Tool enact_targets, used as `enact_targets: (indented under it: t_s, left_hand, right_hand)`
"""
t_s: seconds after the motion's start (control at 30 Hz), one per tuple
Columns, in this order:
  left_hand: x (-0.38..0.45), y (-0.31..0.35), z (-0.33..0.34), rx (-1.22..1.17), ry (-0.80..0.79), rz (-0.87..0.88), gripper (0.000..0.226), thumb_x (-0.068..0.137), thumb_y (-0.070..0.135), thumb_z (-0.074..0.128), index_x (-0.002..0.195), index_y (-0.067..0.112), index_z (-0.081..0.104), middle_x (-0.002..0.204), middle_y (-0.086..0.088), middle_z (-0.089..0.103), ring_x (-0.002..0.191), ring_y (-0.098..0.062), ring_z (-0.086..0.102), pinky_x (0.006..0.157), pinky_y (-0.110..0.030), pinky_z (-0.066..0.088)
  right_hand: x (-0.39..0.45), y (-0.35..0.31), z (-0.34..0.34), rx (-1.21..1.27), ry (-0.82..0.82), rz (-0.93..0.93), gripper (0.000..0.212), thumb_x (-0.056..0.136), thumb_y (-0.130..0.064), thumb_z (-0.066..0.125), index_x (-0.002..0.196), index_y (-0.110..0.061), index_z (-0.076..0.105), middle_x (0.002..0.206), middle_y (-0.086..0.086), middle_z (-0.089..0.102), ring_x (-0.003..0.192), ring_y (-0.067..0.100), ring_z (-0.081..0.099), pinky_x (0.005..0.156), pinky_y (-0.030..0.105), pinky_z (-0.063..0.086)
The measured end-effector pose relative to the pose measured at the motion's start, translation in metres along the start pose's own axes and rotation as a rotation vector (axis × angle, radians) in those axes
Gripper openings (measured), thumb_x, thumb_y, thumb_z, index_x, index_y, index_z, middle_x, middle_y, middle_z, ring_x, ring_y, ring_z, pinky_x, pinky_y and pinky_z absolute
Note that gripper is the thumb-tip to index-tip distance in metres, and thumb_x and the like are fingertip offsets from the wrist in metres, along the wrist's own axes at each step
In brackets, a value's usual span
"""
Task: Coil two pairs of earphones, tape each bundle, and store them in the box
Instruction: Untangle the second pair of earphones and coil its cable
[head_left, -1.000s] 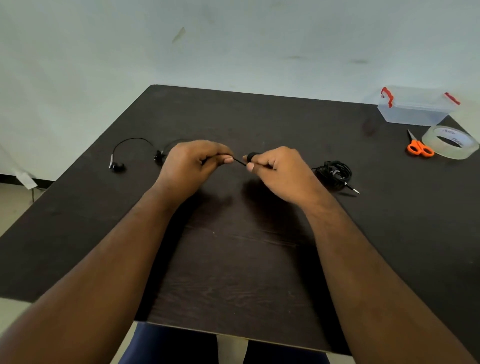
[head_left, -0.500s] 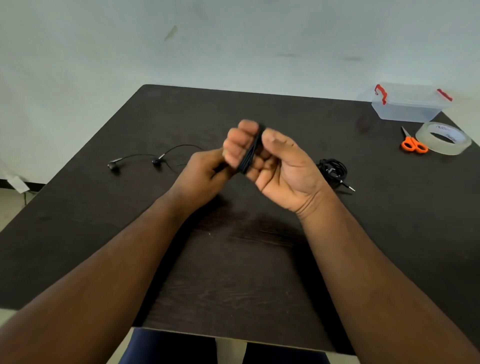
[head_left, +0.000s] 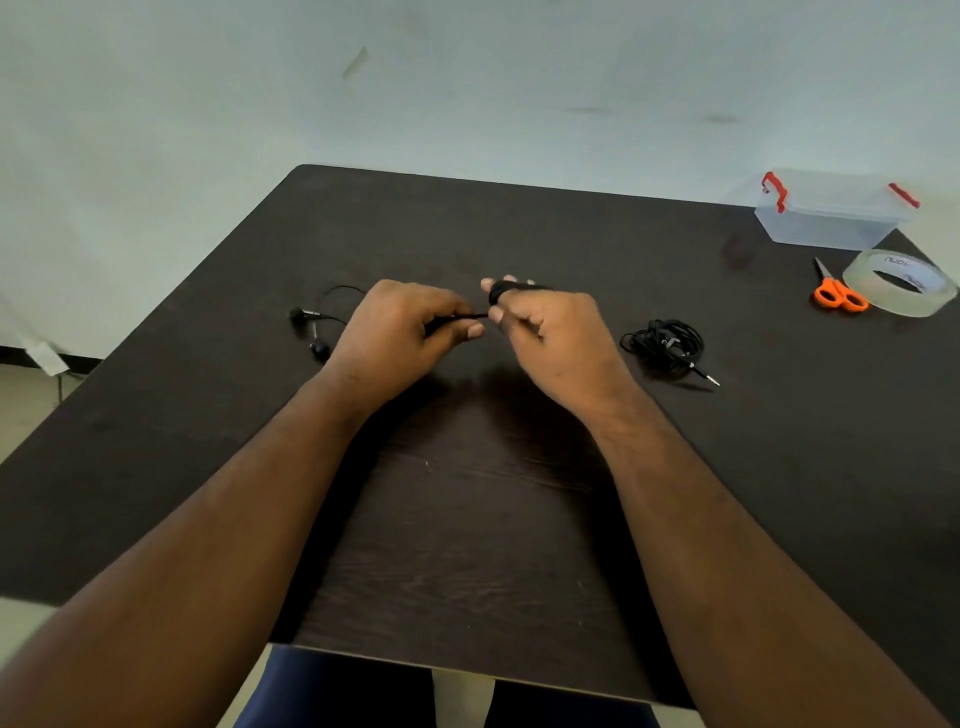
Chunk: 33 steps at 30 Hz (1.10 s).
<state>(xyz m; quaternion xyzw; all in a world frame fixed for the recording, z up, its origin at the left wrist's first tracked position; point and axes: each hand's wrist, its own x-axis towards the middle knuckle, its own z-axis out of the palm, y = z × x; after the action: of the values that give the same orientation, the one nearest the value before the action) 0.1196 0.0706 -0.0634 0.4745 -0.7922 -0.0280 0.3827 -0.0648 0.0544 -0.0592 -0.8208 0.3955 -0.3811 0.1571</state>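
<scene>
Two hands on one cable (head_left: 457, 317): left hand (head_left: 400, 332) pinches it taut, right hand (head_left: 550, 332) grips wraps around its fingers (head_left: 501, 291). Slack risks loops slipping, earbuds (head_left: 306, 327) dragging.

Tape roll (head_left: 901, 283): dark lettering inside core, unreadable.

Soft, even light is falling from above, casting faint shadows under the hands; wide-angle distortion is bending the edges.

I see a bare room: dark wood-grain table (head_left: 467, 545) set against a plain, scuffed pale wall (head_left: 467, 93).
</scene>
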Motion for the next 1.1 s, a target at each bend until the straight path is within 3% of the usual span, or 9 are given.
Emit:
enact_targets:
  t_s: [0.13, 0.2, 0.27, 0.43, 0.57, 0.77, 0.93, 1.03, 1.1]
  left_hand:
    - [-0.001, -0.005, -0.003, -0.010, -0.007, -0.013, 0.021, 0.084, 0.034, 0.068, 0.088, 0.014, 0.073, 0.079, 0.005, 0.069, 0.072, -0.008, 0.061, 0.067, -0.033, 0.050]
    - [-0.001, -0.005, -0.005, 0.006, 0.044, 0.033, 0.022, 0.087, 0.033, 0.063, 0.087, 0.012, 0.072, 0.081, 0.003, 0.068, 0.075, -0.014, 0.063, 0.066, -0.037, 0.051]
    - [-0.003, 0.001, -0.009, -0.050, 0.145, 0.094, 0.019, 0.091, 0.024, 0.062, 0.086, 0.007, 0.069, 0.082, 0.002, 0.066, 0.075, -0.014, 0.063, 0.068, -0.030, 0.051]
    - [-0.007, 0.025, -0.003, -0.177, 0.338, 0.154, 0.037, 0.100, 0.026, 0.045, 0.080, -0.001, 0.062, 0.077, 0.005, 0.056, 0.071, -0.009, 0.054, 0.069, -0.013, 0.041]
    - [-0.013, 0.033, -0.001, -0.422, 0.322, -0.021, 0.019, 0.091, 0.016, 0.047, 0.077, 0.007, 0.057, 0.070, -0.001, 0.057, 0.062, -0.016, 0.054, 0.058, -0.028, 0.046]
    - [-0.009, 0.020, 0.009, -0.313, 0.088, -0.061, 0.021, 0.097, 0.044, 0.044, 0.083, 0.033, 0.056, 0.063, 0.020, 0.053, 0.054, 0.002, 0.044, 0.054, -0.016, 0.036]
    - [-0.005, 0.017, 0.016, -0.244, -0.045, -0.053, 0.035, 0.096, 0.044, 0.046, 0.094, 0.016, 0.066, 0.071, 0.005, 0.063, 0.062, -0.011, 0.058, 0.057, -0.031, 0.048]
    - [-0.002, 0.017, 0.012, -0.154, -0.065, 0.019, 0.029, 0.097, 0.034, 0.051, 0.094, 0.011, 0.069, 0.055, 0.011, 0.051, 0.053, -0.003, 0.052, 0.059, -0.014, 0.037]
    - [-0.003, 0.015, 0.009, -0.020, -0.055, 0.004, 0.019, 0.096, 0.032, 0.054, 0.092, 0.021, 0.069, 0.054, 0.016, 0.046, 0.057, 0.000, 0.047, 0.074, -0.020, 0.029]
  right_hand:
    - [0.000, -0.004, -0.001, -0.183, -0.314, 0.221, 0.021, 0.094, -0.024, 0.058, 0.082, -0.013, 0.070, 0.062, -0.004, 0.060, 0.051, 0.011, 0.053, 0.049, 0.019, 0.038]
    - [0.000, -0.009, -0.004, 0.074, -0.413, 0.365, 0.022, 0.093, -0.025, 0.060, 0.089, -0.008, 0.073, 0.073, 0.004, 0.070, 0.061, 0.015, 0.065, 0.060, 0.017, 0.050]
    - [-0.001, -0.017, -0.017, 0.606, -0.506, 0.512, 0.016, 0.093, -0.016, 0.061, 0.097, -0.006, 0.073, 0.096, 0.014, 0.074, 0.094, 0.026, 0.071, 0.090, 0.032, 0.055]
    - [-0.009, -0.027, -0.031, 1.316, -0.771, 0.477, 0.029, 0.086, -0.015, 0.055, 0.103, 0.000, 0.072, 0.094, 0.017, 0.074, 0.090, 0.029, 0.072, 0.081, 0.039, 0.058]
    - [-0.011, -0.039, -0.018, 1.553, -0.689, 0.429, 0.036, 0.076, -0.022, 0.069, 0.104, -0.001, 0.072, 0.091, 0.016, 0.074, 0.083, 0.025, 0.073, 0.072, 0.036, 0.060]
    - [0.002, -0.035, -0.027, 1.962, -0.284, 0.185, 0.030, 0.088, -0.014, 0.056, 0.113, -0.001, 0.067, 0.112, 0.016, 0.070, 0.100, 0.023, 0.070, 0.093, 0.037, 0.054]
    - [0.009, -0.018, -0.027, 1.460, 0.321, 0.206, 0.022, 0.092, -0.009, 0.055, 0.110, -0.006, 0.067, 0.120, 0.010, 0.067, 0.117, 0.023, 0.061, 0.108, 0.035, 0.041]
    - [0.005, -0.012, -0.012, 0.704, 0.302, 0.076, 0.024, 0.094, -0.006, 0.055, 0.114, 0.003, 0.066, 0.123, 0.007, 0.064, 0.120, 0.014, 0.058, 0.103, 0.023, 0.042]
    - [0.001, -0.007, -0.003, 0.307, 0.191, -0.057, 0.020, 0.094, -0.008, 0.056, 0.103, 0.003, 0.070, 0.122, 0.004, 0.064, 0.118, 0.009, 0.058, 0.101, 0.019, 0.043]
